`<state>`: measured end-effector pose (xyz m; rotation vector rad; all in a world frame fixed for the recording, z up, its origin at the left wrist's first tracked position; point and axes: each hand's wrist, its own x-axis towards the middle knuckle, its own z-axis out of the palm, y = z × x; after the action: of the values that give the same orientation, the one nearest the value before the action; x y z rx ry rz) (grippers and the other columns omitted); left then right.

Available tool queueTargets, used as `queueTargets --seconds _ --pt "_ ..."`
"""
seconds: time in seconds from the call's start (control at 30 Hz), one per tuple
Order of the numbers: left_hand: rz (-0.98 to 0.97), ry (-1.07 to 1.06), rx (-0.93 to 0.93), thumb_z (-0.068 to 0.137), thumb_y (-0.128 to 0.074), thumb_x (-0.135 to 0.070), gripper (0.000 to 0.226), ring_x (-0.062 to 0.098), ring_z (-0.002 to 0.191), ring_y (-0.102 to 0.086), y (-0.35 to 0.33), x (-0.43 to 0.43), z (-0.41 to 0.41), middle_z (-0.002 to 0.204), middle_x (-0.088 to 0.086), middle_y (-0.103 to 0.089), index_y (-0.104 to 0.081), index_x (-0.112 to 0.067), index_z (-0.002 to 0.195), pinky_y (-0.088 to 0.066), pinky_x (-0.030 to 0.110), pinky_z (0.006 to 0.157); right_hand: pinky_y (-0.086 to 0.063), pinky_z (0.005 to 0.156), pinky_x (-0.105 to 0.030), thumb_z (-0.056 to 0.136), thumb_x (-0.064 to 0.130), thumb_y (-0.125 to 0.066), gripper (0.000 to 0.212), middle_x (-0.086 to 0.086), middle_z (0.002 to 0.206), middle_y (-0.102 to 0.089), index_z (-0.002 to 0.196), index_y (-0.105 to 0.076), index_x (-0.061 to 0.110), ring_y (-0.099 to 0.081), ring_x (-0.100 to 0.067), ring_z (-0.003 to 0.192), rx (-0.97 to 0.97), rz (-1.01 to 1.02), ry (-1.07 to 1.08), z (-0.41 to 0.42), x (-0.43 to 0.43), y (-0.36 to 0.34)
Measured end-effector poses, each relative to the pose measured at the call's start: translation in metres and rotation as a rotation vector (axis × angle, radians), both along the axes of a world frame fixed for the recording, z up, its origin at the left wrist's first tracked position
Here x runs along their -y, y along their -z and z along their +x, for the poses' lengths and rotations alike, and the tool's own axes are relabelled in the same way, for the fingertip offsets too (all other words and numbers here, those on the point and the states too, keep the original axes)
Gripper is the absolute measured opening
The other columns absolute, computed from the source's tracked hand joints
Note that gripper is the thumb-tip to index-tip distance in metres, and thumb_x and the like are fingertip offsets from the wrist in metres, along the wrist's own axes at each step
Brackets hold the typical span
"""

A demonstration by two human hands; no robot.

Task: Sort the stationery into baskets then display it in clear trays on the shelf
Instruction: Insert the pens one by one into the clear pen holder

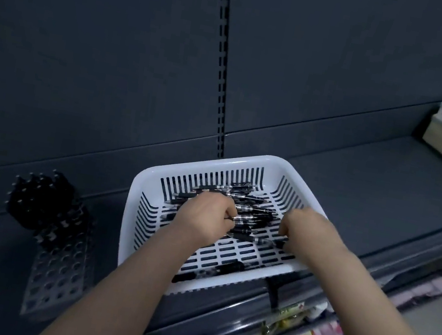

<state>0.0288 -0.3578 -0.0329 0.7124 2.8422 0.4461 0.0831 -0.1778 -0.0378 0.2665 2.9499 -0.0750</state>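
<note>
Both hands reach into a white slotted basket (135, 200) at frame centre: left hand (206, 214) and right hand (306, 228), each grip clamped on black pens (250, 210).

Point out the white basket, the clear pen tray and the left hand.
white basket (214, 163): head view, on its far rim.
clear pen tray (57, 283): head view, on its empty perforated lower part.
left hand (206, 214): head view, on the back of the hand.

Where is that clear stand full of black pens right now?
The clear stand sits on the dark shelf at the left of the head view, just left of the white basket both hands are reaching into.
</note>
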Motion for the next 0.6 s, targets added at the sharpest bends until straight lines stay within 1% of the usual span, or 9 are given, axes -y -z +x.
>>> queueTargets --seconds 0.1,0.17,0.23,0.3,0.37,0.43,0.53,0.57,0.6 --pt "0.010 -0.055 0.001 0.093 -0.060 -0.025 0.019 0.011 0.097 -0.061 0.001 -0.001 -0.003 0.100 -0.009 -0.067 -0.066 -0.025 0.111 -0.051 0.034 0.089 -0.044 0.067 -0.028 0.081 -0.005 -0.054 0.024 -0.005 0.093 -0.060 0.095 -0.064 0.011 -0.057 -0.025 0.078 0.070 0.035 -0.029 -0.007 0.003 0.003" --pt "0.038 -0.091 -0.002 0.093 -0.059 -0.025 0.019 0.009 0.092 -0.061 0.002 0.001 -0.004 0.093 -0.013 -0.064 -0.066 -0.026 0.110 -0.052 0.033 0.087 -0.043 0.067 -0.028 0.083 -0.005 -0.050 0.022 -0.007 0.095 -0.060 0.093 -0.061 0.011 -0.052 -0.025 0.076 0.098 0.057 -0.055 -0.009 0.004 0.002" --pt "0.070 -0.127 -0.006 0.093 -0.058 -0.025 0.018 0.008 0.088 -0.061 0.003 0.003 -0.006 0.089 -0.014 -0.062 -0.066 -0.026 0.109 -0.054 0.033 0.084 -0.044 0.066 -0.029 0.084 -0.004 -0.049 0.023 -0.006 0.100 -0.062 0.097 -0.062 0.011 -0.052 -0.024 0.077 0.128 0.072 -0.092 -0.009 0.003 0.000" --pt "0.081 -0.153 -0.028 0.094 -0.057 -0.024 0.017 0.008 0.086 -0.061 0.003 0.002 -0.009 0.089 -0.013 -0.063 -0.067 -0.026 0.108 -0.054 0.034 0.082 -0.047 0.067 -0.029 0.084 0.000 -0.049 0.021 -0.005 0.099 -0.063 0.096 -0.063 0.011 -0.055 -0.024 0.078 0.109 0.030 -0.105 -0.009 0.000 0.002" --pt "0.072 -0.178 -0.066 0.095 -0.054 -0.021 0.017 0.010 0.085 -0.061 0.001 0.001 -0.011 0.090 -0.012 -0.063 -0.068 -0.026 0.103 -0.054 0.034 0.080 -0.051 0.070 -0.031 0.085 0.006 -0.048 0.022 -0.004 0.097 -0.064 0.097 -0.064 0.016 -0.060 -0.025 0.082 0.003 -0.074 -0.070 -0.010 -0.005 0.001" --pt "0.051 -0.185 -0.080 0.094 -0.054 -0.016 0.019 0.012 0.082 -0.059 0.002 -0.001 -0.014 0.085 -0.010 -0.061 -0.068 -0.029 0.094 -0.053 0.031 0.076 -0.052 0.073 -0.035 0.088 0.011 -0.047 0.020 -0.004 0.098 -0.063 0.099 -0.061 0.019 -0.060 -0.029 0.086 -0.150 -0.184 -0.012 -0.008 -0.011 -0.008" --pt "-0.026 -0.125 -0.009 0.084 -0.054 -0.003 0.028 0.015 0.067 -0.050 0.006 -0.009 -0.016 0.070 -0.005 -0.052 -0.058 -0.027 0.071 -0.045 0.029 0.063 -0.050 0.076 -0.040 0.091 0.018 -0.053 0.012 -0.004 0.099 -0.062 0.103 -0.056 0.020 -0.058 -0.032 0.090 -0.344 -0.256 0.029 -0.004 -0.019 -0.027" --pt "-0.055 -0.093 0.024 0.081 -0.055 -0.002 0.027 0.015 0.065 -0.051 0.007 -0.013 -0.015 0.068 -0.004 -0.053 -0.059 -0.024 0.068 -0.046 0.029 0.062 -0.049 0.076 -0.040 0.091 0.023 -0.056 0.013 -0.004 0.098 -0.063 0.103 -0.055 0.020 -0.058 -0.031 0.091 -0.396 -0.288 0.037 -0.002 -0.021 -0.033" --pt "-0.075 -0.050 0.054 0.081 -0.058 -0.003 0.023 0.016 0.066 -0.056 0.007 -0.018 -0.014 0.069 -0.002 -0.059 -0.063 -0.021 0.069 -0.050 0.028 0.064 -0.049 0.076 -0.040 0.090 0.027 -0.059 0.015 -0.003 0.096 -0.064 0.102 -0.056 0.020 -0.059 -0.030 0.091 -0.445 -0.328 0.044 0.000 -0.021 -0.038"
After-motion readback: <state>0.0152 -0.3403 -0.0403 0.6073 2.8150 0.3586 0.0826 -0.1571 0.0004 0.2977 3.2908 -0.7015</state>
